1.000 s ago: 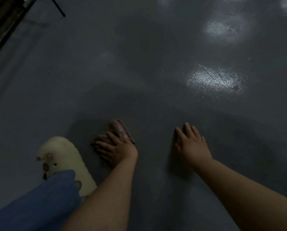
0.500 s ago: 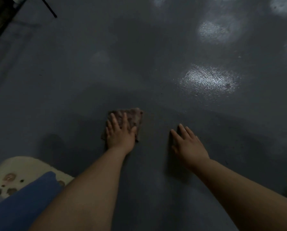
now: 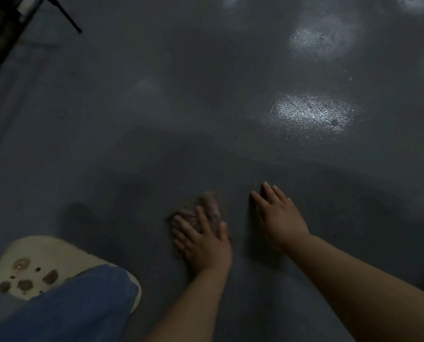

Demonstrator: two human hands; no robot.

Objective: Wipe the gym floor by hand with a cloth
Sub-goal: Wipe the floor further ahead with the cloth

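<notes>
The left hand [image 3: 202,245] lies flat on a crumpled brownish cloth [image 3: 207,209], its fingers straight and spread, pressing the cloth against the dark grey floor [image 3: 156,119]. The far part of the cloth shows beyond the fingertips; the rest is hidden under the palm. No floor edge shows near the cloth, so its place is told only by the hands: it lies just beside the right hand, on that hand's left, touching the floor.

The right hand [image 3: 278,218] rests palm down straight on the floor, fingers straight and close together, holding nothing. The two hands are near each other but apart, with a strip of bare floor between them.

Behind the left forearm, toward the near left, a cream slipper [image 3: 45,257] with small brown ornaments stands on the floor, partly covered by a blue trouser leg [image 3: 65,307]. Bright patches of reflected light lie on the floor well beyond the right hand. At the far left corner stand dark metal bars [image 3: 6,28]; what they belong to cannot be told.
</notes>
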